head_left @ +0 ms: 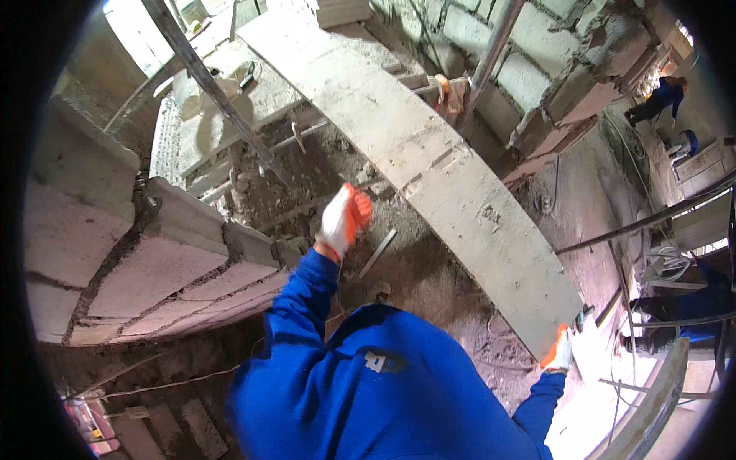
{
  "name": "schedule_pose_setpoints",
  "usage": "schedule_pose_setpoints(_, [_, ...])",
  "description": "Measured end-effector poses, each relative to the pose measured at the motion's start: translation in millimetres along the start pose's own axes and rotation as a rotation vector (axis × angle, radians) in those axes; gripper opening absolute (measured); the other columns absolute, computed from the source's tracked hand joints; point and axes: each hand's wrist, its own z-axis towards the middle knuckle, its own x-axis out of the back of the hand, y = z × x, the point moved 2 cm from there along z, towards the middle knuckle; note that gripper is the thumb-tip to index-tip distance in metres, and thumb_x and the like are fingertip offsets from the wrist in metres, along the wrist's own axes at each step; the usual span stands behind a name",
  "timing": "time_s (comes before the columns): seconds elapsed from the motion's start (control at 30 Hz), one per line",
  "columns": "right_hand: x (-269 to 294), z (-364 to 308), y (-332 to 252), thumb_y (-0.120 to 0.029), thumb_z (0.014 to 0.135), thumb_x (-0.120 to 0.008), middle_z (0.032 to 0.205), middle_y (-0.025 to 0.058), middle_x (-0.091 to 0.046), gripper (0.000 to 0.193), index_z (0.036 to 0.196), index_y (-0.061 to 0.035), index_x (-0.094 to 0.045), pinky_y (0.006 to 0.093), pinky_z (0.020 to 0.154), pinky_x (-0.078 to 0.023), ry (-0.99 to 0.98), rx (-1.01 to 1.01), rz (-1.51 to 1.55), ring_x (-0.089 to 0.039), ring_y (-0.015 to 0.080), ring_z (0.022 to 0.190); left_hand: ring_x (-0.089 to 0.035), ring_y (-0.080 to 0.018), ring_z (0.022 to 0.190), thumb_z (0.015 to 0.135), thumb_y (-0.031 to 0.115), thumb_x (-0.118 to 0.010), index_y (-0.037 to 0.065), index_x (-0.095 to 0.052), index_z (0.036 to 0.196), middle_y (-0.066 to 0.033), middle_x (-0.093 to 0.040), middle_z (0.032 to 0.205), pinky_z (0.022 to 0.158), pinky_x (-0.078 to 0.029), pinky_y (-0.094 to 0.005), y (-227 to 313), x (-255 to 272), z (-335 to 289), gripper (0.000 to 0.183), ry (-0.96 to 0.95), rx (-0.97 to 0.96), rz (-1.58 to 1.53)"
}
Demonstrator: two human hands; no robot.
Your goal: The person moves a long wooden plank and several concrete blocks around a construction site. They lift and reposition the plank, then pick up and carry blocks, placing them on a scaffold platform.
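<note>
Grey-beige and speckled with dried mortar, a long, wide plank (437, 165) runs diagonally from the upper centre of the frame to the lower right, its edges bowed by the lens. At its lower-right end, the gloved right hand (557, 351) touches the edge with orange fingertips; those fingers look close together, though I cannot tell whether they clamp the plank or merely rest on it.

Near the middle of the frame, the gloved left hand (344, 218) hangs apart from the plank, just left of its long edge. Its fingers are pressed together and bent inward (whether they close around anything, I cannot tell). Just below and to the right of this glove lies a narrow pale strip (378, 253) on the rubble-strewn ground.

Blue cloth, the wearer's jacket (383, 399), fills the lower centre. Large pale blocks with dark mortar joints form a curved-looking block wall (180, 264) at the left, while a rougher masonry wall (537, 73) stands at the upper right. One metal pole (207, 77) slants through the upper left, and a co-worker (667, 97) in blue bends near the upper-right rim.
</note>
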Motion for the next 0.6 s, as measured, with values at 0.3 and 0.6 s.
schedule_pose_setpoints(0.3, [-38, -33, 43, -0.048, 0.104, -0.045, 0.152, 0.0065, -0.044, 0.067, 0.151, -0.0015, -0.038, 0.0408, 0.113, -0.037, -0.056, -0.055, 0.239, -0.042, 0.0231, 0.138, -0.059, -0.0189, 0.076, 0.094, 0.055, -0.065, 0.014, -0.059, 0.100, -0.0033, -0.057, 0.084, 0.072, -0.052, -0.0388, 103, -16, 91, 0.043, 0.182, -0.048, 0.286])
schedule_pose_setpoints(0.6, [-52, -66, 70, -0.042, 0.092, -0.056, 0.101, 0.0268, -0.070, 0.046, 0.111, -0.0016, -0.069, 0.0476, 0.084, -0.050, 0.629, 0.111, -0.552, -0.067, 0.0429, 0.097, -0.045, -0.0099, 0.072, 0.107, 0.039, -0.049, 0.017, -0.046, 0.081, 0.0072, -0.041, 0.076, 0.068, -0.039, -0.0327, 86, -17, 125, 0.033, -0.073, 0.234, 0.441])
